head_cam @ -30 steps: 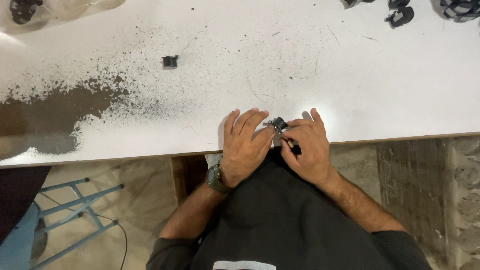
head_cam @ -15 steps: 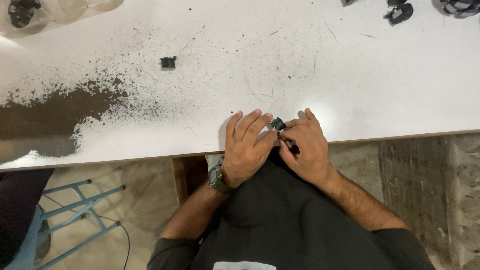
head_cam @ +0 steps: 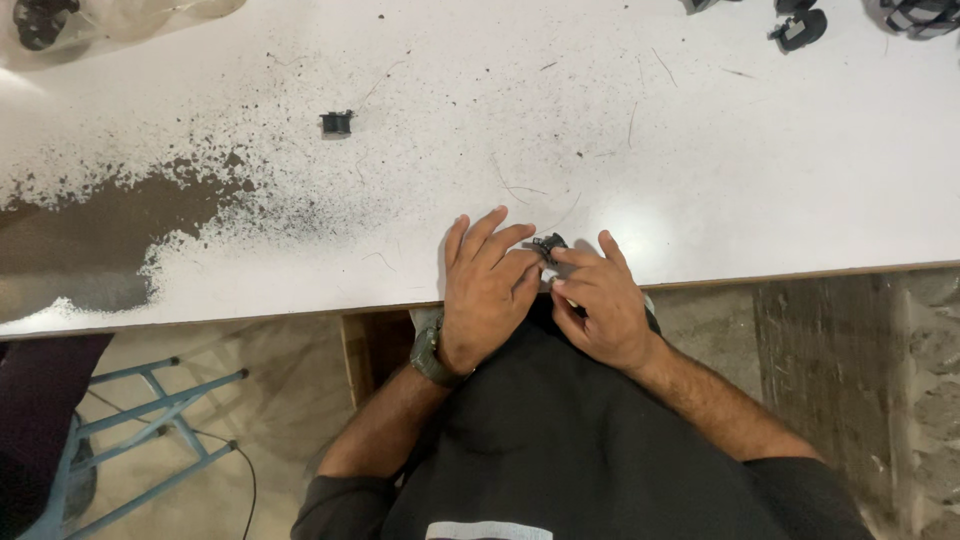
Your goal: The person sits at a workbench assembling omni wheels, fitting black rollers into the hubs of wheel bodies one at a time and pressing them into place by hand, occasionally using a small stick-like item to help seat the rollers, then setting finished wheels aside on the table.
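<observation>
Head view: a white table (head_cam: 700,150) is seen from above, with both hands set at its near edge, right of the middle. A small black part (head_cam: 548,244) is pinched between the fingertips of the two hands, just inside the near edge and touching or just above the tabletop; which cannot be told. The left hand (head_cam: 487,290) is laid flat over the edge with its fingers spread and stretched forward, the index tip meeting the part from the left. A dark watch (head_cam: 428,355) is worn on the left wrist. The right hand (head_cam: 598,300) is curled, its index finger and thumb closed on the part from the right, the other fingers bent under. A second small black piece (head_cam: 337,122) is seen well apart, towards the far left of the table. A patch of worn, dark, speckled surface (head_cam: 110,225) is spread along the left edge. More black parts (head_cam: 800,28) are seen at the far right corner, partly cut off, and a clear bag (head_cam: 120,18) holding dark things lies at the far left corner. A blue stool (head_cam: 150,420) is seen below the table, on the left.
</observation>
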`<state>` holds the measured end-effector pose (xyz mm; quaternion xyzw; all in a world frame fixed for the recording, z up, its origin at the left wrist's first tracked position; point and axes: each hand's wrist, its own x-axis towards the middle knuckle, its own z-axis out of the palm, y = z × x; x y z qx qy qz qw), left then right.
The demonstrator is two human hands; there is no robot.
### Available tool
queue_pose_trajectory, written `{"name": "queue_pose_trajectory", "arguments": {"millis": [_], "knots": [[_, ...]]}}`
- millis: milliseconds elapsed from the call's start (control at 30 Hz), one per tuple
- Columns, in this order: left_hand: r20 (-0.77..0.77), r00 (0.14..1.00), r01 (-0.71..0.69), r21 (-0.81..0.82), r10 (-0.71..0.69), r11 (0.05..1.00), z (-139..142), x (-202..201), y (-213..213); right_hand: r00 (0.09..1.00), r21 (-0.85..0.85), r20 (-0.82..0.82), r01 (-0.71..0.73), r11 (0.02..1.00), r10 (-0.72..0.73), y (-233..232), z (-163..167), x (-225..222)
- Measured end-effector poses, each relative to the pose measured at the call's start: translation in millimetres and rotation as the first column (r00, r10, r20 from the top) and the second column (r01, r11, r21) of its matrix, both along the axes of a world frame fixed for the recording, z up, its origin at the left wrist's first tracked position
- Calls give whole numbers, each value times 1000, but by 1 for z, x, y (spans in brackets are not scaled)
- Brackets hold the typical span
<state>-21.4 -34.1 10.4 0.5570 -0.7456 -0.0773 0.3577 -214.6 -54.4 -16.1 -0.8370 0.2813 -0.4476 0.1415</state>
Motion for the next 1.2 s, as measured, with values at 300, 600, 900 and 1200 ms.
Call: {"name": "queue_pose_trajectory", "arguments": {"millis": [300, 600, 900, 1200], "knots": [[-19, 1000, 20, -26, -21, 999, 4, 3, 3, 996, 12, -35, 82, 997, -81, 0, 5, 6], [12, 991, 135, -102, -134, 986, 26, 9, -4, 995, 9, -78, 60, 998, -59, -6, 28, -2], [89, 982, 147, 167, -164, 975, 31, 17, -18, 927, 89, -302, 261, 961, -224, -21, 39, 0], [10, 990, 142, 22, -142, 990, 34, 15, -16, 932, 77, -322, 198, 977, -163, -22, 37, 1]]}}
